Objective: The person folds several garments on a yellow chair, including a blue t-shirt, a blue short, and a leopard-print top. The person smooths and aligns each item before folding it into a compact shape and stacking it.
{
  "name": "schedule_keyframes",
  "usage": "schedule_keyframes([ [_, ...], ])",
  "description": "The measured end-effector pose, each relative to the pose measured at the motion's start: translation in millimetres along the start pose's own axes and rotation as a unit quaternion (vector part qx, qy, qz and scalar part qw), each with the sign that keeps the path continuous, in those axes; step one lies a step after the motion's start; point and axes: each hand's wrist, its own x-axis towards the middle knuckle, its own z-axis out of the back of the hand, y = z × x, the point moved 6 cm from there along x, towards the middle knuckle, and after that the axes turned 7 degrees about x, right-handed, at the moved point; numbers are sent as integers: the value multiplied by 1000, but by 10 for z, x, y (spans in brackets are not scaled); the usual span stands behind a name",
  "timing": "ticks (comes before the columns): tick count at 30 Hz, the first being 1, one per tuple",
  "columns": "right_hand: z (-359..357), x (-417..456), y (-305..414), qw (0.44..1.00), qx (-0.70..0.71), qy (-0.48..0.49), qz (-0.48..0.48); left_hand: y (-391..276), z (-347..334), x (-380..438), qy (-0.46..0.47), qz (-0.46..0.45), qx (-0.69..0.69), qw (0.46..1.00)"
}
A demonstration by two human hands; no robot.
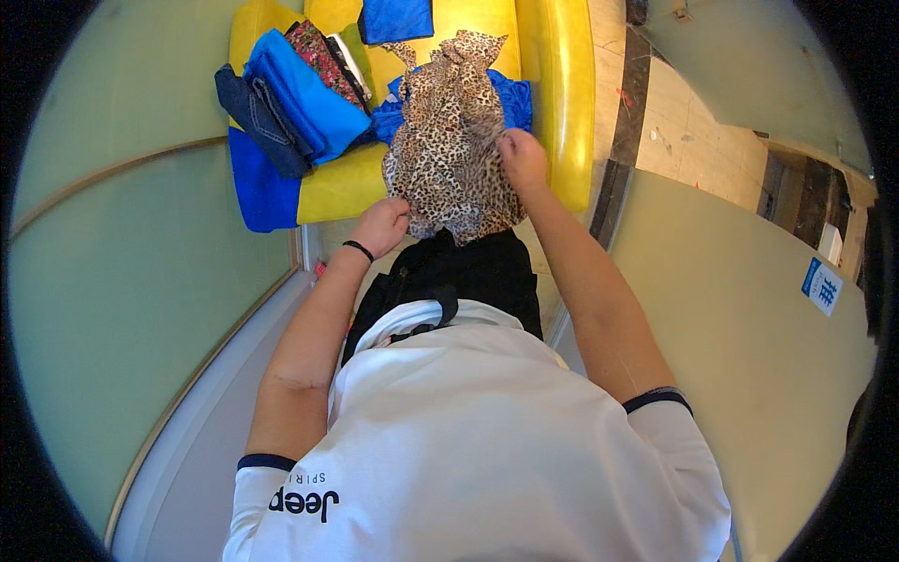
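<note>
A leopard-print garment of thin fabric lies spread and wrinkled over the front of a yellow sofa. My left hand, with a black band at its wrist, pinches the garment's lower left edge. Higher up on the other side, my right hand grips its right edge between thumb and fingers. Crumpled blue fabric shows from beneath the garment on both sides. The garment's near edge hangs at the sofa's front, close to my black trousers.
Left on the seat is a pile with dark blue jeans, bright blue cloth and floral fabric. Folded blue cloth lies farther back. A frosted partition stands left; a door panel bearing a sign stands right.
</note>
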Motion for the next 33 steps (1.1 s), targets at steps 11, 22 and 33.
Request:
schedule_keyframes([
  [11, 896, -1000, -732, 970, 0, -122, -210, 84, -122, 163, -45, -53, -17, 997],
  [22, 561, 114, 427, 982, -59, -87, 160, 463, -172, 336, -84, 99, -145, 981],
  [33, -685, 47, 542, 968, -53, 246, -1, 204, -114, 352, -95, 84, 3, 992],
])
